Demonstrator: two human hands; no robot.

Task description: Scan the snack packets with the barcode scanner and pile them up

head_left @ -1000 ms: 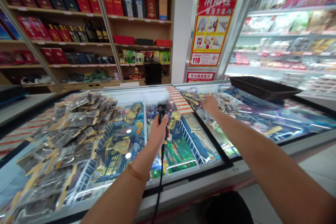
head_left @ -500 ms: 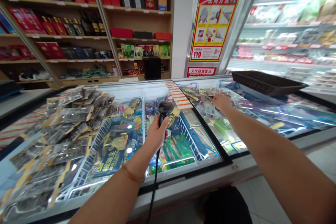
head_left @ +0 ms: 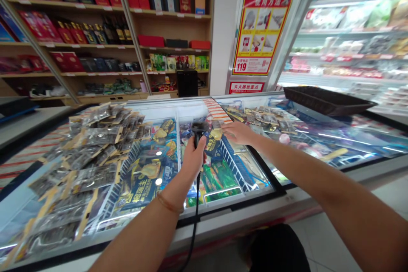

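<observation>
My left hand (head_left: 194, 155) is wrapped around the handle of a black handheld barcode scanner (head_left: 199, 128), held over the glass-topped chest freezer. Its black cable (head_left: 195, 216) hangs down past the freezer's front edge. To the right of the scanner, my right hand (head_left: 237, 132) hovers above the glass with its fingers stretched to the left; nothing shows in it. A pale blurred streak (head_left: 194, 113) lies just behind the scanner, too smeared to name. Clear packets with brown card edges form a large pile (head_left: 98, 136) on the left and a smaller pile (head_left: 270, 118) on the right.
Beneath the glass, white wire baskets (head_left: 234, 163) hold blue and green frozen-food bags. A dark shallow tray (head_left: 328, 100) rests on the freezer's far right. Behind stand wooden shelves (head_left: 172, 15) of boxes and bottles, a red poster (head_left: 267, 21) and a lit refrigerated display (head_left: 350, 29).
My right hand has moved left from the smaller packet pile to near the scanner, and its fingers have straightened. The left hand still grips the scanner. The view has shifted slightly.
</observation>
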